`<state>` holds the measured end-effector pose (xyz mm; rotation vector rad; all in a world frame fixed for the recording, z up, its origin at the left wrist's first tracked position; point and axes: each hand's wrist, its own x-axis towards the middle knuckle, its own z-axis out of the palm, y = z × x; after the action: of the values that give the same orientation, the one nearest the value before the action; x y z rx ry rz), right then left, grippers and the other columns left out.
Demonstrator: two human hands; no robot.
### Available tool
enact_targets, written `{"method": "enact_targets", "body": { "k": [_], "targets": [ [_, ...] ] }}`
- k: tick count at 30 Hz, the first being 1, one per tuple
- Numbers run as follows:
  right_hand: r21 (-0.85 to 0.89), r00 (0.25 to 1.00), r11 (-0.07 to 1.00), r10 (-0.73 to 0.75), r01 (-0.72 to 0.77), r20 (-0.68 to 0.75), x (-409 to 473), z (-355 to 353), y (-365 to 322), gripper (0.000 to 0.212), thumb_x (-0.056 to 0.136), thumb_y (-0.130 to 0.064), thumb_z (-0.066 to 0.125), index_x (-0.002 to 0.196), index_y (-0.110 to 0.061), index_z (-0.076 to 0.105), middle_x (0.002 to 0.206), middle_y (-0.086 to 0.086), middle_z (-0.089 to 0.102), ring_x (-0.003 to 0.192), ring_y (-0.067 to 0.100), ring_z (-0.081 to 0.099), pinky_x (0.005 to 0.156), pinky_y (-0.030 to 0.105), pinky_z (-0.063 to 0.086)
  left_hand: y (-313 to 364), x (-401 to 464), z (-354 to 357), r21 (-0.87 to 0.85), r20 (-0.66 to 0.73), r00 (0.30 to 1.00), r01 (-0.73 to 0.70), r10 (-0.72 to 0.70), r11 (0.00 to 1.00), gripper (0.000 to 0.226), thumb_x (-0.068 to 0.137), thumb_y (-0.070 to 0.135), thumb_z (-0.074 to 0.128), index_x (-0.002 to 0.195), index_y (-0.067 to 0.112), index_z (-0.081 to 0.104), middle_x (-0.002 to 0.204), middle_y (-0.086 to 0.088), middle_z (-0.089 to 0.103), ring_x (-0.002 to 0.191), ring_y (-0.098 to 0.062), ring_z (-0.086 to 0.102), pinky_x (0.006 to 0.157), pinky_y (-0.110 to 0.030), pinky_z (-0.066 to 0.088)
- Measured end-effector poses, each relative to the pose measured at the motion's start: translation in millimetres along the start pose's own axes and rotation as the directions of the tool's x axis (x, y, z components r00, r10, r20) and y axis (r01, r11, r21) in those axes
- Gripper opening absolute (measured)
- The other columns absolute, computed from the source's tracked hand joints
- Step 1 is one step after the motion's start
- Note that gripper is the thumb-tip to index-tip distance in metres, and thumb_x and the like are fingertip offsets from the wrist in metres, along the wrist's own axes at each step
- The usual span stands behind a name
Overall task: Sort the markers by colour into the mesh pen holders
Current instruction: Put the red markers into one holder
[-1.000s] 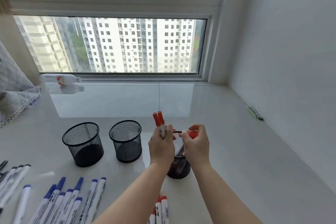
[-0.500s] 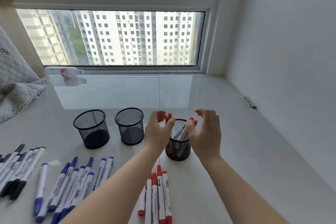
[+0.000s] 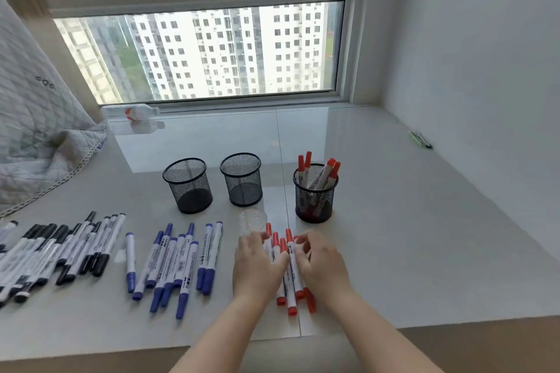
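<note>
Three black mesh holders stand in a row on the white sill. The left holder [image 3: 188, 188] and middle holder [image 3: 242, 182] are empty. The right holder [image 3: 315, 200] contains several red markers [image 3: 325, 172]. In front of it lies a pile of red markers [image 3: 291, 269]. My left hand [image 3: 257, 266] and my right hand [image 3: 322, 266] flank this pile, with loosely bent fingers touching the markers. Blue markers [image 3: 178, 257] lie to the left, and black markers [image 3: 60, 251] lie further left.
A plastic bottle [image 3: 130, 112] lies by the window frame. Quilted fabric [image 3: 30, 130] covers the far left. Thin green pens [image 3: 419, 139] rest against the right wall. The sill's front edge [image 3: 303, 338] runs just behind my wrists.
Both hands let go of the red markers at the right holder and came down toward me onto the red pile. The camera tilted down.
</note>
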<state>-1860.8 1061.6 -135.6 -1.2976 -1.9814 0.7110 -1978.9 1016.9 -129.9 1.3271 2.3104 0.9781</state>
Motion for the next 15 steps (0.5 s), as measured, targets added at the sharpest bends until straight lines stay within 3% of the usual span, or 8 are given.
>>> {"method": "enact_targets", "body": {
  "k": [7,11,15],
  "targets": [
    [-0.098,0.999,0.994,0.046,-0.046,-0.004,-7.3,2.5,-0.5,0.023,0.084,-0.03,0.059,0.101,-0.015,0.054,0.099,0.0,0.057,0.094,0.018,0.053,0.076,0.023,0.035,-4.0,-5.9,5.4,0.159,-0.001,1.0,0.015,-0.015,0.987,0.066,0.078,0.053,0.057,0.129,0.019,0.033,0.127,-0.006,0.037,0.119,-0.023,0.038,0.1,-0.033,0.032],
    [-0.147,0.989,0.981,0.135,-0.125,0.057,-1.0,2.0,-4.4,0.039,0.083,-0.033,0.06,0.114,-0.013,0.05,0.113,0.003,0.055,0.106,0.02,0.053,0.085,0.027,0.038,-7.4,-4.1,4.7,0.185,0.02,1.0,0.018,-0.022,0.983,0.074,0.078,0.054,0.057,0.133,0.015,0.027,0.131,-0.007,0.035,0.121,-0.024,0.036,0.103,-0.033,0.03],
    [-0.339,0.983,0.936,0.145,-0.098,0.115,6.0,3.4,-8.2,0.033,0.088,-0.03,0.051,0.111,-0.007,0.049,0.118,0.009,0.053,0.109,0.026,0.05,0.085,0.03,0.038,-5.5,-3.2,3.4,0.283,0.043,0.999,-0.003,-0.009,0.959,0.06,0.081,0.048,0.052,0.125,0.01,0.036,0.125,-0.008,0.042,0.116,-0.024,0.04,0.099,-0.032,0.032]
  ]
}}
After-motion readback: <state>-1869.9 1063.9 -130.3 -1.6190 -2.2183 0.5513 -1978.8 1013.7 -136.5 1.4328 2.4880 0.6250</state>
